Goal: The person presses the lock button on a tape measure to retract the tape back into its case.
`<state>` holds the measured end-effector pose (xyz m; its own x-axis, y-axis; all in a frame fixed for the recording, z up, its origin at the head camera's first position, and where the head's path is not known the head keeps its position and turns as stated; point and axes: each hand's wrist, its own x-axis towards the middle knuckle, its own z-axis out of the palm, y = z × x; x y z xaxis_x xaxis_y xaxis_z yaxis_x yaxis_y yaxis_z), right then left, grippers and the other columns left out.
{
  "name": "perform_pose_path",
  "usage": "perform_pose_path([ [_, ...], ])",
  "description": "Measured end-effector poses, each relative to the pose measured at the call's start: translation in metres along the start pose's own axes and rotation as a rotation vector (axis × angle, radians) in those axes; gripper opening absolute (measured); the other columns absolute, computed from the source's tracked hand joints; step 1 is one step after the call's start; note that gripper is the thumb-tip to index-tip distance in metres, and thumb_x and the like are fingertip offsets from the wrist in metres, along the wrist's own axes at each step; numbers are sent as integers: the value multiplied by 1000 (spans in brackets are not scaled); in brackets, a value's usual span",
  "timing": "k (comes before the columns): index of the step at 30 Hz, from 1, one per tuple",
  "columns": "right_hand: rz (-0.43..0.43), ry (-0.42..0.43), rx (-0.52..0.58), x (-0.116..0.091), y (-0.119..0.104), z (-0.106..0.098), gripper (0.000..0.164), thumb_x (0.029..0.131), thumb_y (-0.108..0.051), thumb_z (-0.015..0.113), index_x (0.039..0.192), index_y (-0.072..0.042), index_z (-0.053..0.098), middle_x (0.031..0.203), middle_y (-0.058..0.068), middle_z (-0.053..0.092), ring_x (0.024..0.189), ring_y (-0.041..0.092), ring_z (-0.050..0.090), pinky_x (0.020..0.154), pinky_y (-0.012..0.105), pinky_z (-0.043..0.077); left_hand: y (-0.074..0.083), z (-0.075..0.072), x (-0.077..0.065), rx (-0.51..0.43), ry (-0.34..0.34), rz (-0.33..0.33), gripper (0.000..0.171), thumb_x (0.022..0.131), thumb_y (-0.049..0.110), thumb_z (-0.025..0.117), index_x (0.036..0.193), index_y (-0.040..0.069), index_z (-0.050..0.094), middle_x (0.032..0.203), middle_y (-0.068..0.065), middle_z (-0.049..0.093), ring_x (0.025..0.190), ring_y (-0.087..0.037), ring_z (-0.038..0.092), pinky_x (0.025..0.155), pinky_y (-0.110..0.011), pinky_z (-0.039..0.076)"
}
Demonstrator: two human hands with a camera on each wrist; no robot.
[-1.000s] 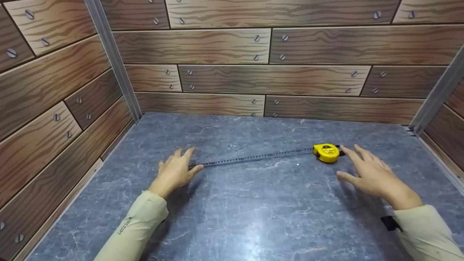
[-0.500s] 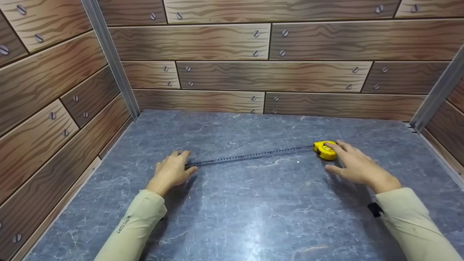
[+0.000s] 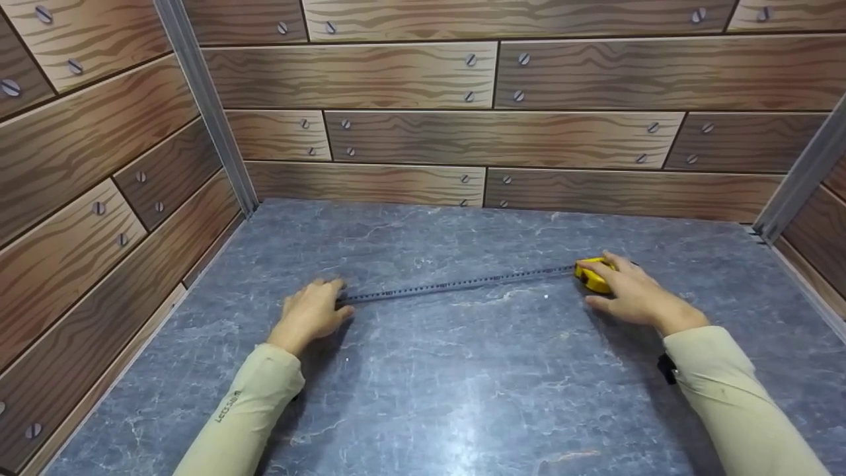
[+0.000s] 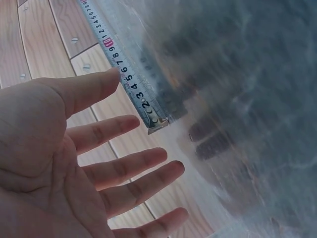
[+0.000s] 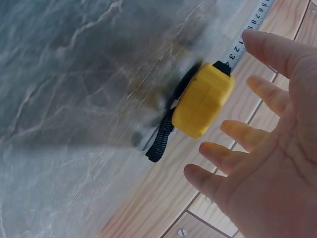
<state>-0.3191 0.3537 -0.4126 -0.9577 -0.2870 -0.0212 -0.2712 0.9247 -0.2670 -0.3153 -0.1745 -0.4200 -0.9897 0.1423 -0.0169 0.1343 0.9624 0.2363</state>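
A yellow tape measure lies on the tabletop at right, its blade drawn out in a long line toward the left. In the right wrist view the yellow case shows a black wrist strap. My right hand is at the case, fingers spread and extended beside and over it in the head view. My left hand is at the blade's free end. The left wrist view has its fingers straight and apart, with the thumb at the numbers and the metal end hook just past the index fingertip.
Grey marble-patterned tabletop spreads under both hands. Wood-plank-patterned walls stand behind it and at both sides. Grey metal posts mark the back corners.
My right hand has moved left, from the right side of the tape measure to over the case. My left hand stays by the blade's end, with its thumb and fingers drawn slightly left.
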Motion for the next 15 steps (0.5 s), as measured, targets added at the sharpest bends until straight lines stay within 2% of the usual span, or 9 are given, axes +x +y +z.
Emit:
perform_pose_path([
  [9, 3, -34, 19, 2, 9, 3, 67, 105, -31, 67, 162, -8, 43, 167, 42, 21, 144, 74, 28, 108, 86, 33, -2, 1, 2, 9, -32, -5, 43, 103, 30, 72, 143, 14, 67, 146, -21, 66, 135, -46, 62, 105, -69, 51],
  [15, 8, -21, -1, -1, 10, 3, 66, 103, -29, 70, 161, -6, 46, 163, 41, 29, 139, 72, 37, 107, 84, 37, -2, 1, 3, 15, -13, 8, 38, 101, 27, 74, 137, 14, 71, 141, -18, 71, 130, -46, 66, 102, -69, 52],
])
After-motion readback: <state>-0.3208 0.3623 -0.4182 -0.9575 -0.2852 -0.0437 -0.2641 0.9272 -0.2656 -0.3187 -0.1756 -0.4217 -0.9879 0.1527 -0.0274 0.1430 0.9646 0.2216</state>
